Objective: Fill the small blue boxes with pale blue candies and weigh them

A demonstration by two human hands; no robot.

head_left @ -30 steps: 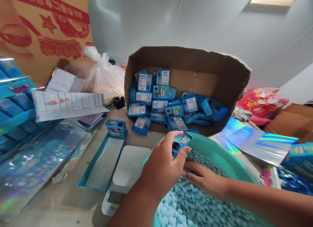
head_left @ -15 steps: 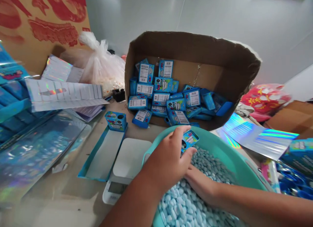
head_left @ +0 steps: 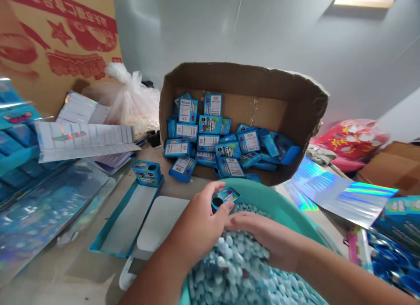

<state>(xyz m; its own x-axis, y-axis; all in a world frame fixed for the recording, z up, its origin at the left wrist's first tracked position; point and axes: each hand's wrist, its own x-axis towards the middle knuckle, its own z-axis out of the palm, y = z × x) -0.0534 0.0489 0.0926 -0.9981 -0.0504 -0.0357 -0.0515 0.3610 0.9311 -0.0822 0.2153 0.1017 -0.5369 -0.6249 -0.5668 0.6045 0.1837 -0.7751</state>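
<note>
My left hand [head_left: 205,217] grips a small blue candy tin [head_left: 226,196] between thumb and fingers, above a turquoise basin [head_left: 282,200]. Pale blue candies [head_left: 288,281] fill the basin. Close against the tin and the left thumb is my right hand [head_left: 259,230], cupped, with candies at its palm; its fingertips are partly hidden. Some candies below the hands are blurred, as if falling. Beside the basin lies a white digital scale [head_left: 160,219], partly covered by my left forearm. A blue tray [head_left: 123,219] with a small candy box [head_left: 146,173] at its far end stands left of the scale.
Behind the basin, a cardboard box [head_left: 278,88] on its side holds several small blue boxes. Plastic-wrapped packs [head_left: 49,208] and folded card sheets [head_left: 87,136] lie left, near a tied clear bag [head_left: 131,101]. Shiny card [head_left: 341,195] and blue tins [head_left: 390,257] lie right.
Both hands, with the tin, have shifted left in view; the camera has tilted up a little. My right hand has risen from among the candies to the tin, and candies now spill below it.
</note>
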